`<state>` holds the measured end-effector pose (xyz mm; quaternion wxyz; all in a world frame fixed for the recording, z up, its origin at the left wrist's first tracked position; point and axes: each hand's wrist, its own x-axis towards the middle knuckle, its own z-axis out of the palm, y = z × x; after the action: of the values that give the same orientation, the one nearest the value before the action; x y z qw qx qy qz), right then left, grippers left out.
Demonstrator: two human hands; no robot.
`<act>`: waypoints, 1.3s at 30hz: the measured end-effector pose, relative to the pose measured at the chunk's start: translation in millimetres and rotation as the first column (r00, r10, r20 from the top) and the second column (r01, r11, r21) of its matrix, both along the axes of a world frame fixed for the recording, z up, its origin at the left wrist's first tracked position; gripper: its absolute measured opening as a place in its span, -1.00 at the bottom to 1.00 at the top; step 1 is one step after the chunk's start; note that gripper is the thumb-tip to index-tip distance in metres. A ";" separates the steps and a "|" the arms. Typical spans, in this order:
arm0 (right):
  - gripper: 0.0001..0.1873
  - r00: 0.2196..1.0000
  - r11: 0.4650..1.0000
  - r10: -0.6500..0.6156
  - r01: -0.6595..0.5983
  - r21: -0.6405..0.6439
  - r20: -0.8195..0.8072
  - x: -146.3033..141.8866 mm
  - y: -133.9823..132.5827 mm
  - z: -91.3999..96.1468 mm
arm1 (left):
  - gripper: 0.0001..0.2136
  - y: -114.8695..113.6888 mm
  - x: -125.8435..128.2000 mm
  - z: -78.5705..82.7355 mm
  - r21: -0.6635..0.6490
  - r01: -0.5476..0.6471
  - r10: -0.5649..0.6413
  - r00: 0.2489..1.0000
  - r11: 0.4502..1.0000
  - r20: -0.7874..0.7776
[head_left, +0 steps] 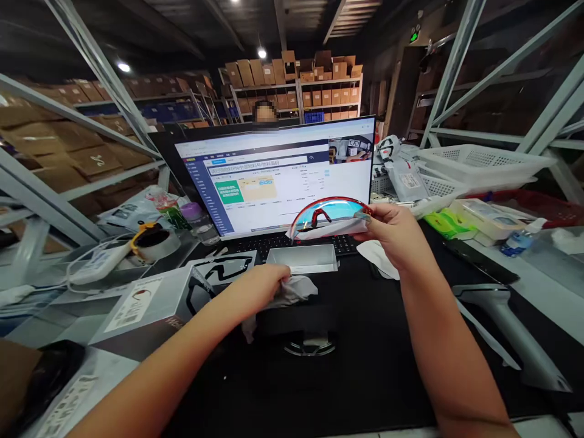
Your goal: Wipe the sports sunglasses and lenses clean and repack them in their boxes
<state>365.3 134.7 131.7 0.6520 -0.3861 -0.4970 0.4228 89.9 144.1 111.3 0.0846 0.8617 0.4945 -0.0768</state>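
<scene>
**Red sports sunglasses pinched in our right fingers, a cloth under our left**

Our right hand [392,234] holds up a pair of red-framed sports sunglasses [331,210] with a mirrored blue lens. Its fingers [376,214] close narrowly on the frame's end, and the glasses stretch out to the left of them, above the keyboard [292,244]. A white wipe [319,228] lies along the lower edge of the lens, though we cannot tell whether those fingers grip it too. Just below the same fingers, a second white cloth [376,258] lies on the black desk mat [356,377].

Our left hand [255,291] sits low over the mat, its fingers curled narrowly around a crumpled grey-white cloth [296,291]. Just ahead of these fingers stands a shallow open box [301,258], and just to their left lies a black-and-white printed card [223,269]. Farther left of them sits a labelled product box [146,310].

Well beyond the right fingers, a barcode scanner [502,322] lies on the desk, and white plastic baskets [479,161] are stacked behind it. Ahead of both hands, a monitor [274,182] shows a web page.
</scene>
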 end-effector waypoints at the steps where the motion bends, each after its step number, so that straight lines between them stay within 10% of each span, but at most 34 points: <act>1: -0.57 1.000 1.000 -0.003 0.003 0.011 -0.015 1.3 0.1 -0.2 | -0.75 -6.0 -12.2 7.7 0.033 -0.012 0.011 0.999 0.999 0.037; 6: -0.54 0.998 0.999 -0.038 0.040 0.033 -0.058 1.0 -0.8 -1.7 | -0.77 -46.6 -65.2 37.5 0.444 0.054 -0.209 0.928 0.894 0.309; 11: -0.55 0.999 0.999 -0.036 0.037 0.024 -0.026 -5.7 -3.4 -5.1 | -0.66 -80.6 -59.0 13.9 0.476 0.317 -0.454 0.868 0.820 0.203; 17: -0.57 0.995 0.995 -0.096 0.095 0.041 0.029 -9.9 -20.0 -4.5 | -0.82 -118.7 -24.7 -34.7 0.457 -0.011 -0.186 0.905 0.890 0.383; 23: -0.69 0.986 0.986 -0.162 0.163 0.035 -0.026 -5.7 -46.1 -2.8 | -0.80 -138.0 -14.9 -48.0 0.344 -0.312 0.074 0.825 0.885 0.560; 31: -0.63 0.960 0.937 -0.241 0.191 -0.294 -0.145 -38.0 -164.6 -59.4 | -0.70 -124.8 -28.8 -45.5 -0.056 -0.069 0.083 0.494 0.996 0.865; 39: -0.72 0.880 0.858 -0.469 0.475 -0.197 0.078 -47.2 -204.8 -99.8 | -0.81 -125.8 -13.1 -48.1 0.015 -0.150 0.041 0.362 0.989 0.931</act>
<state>318.1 -70.1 32.0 0.6843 -0.5684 -0.3486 0.2952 76.8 18.3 63.2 0.3102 0.7285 0.4135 0.4496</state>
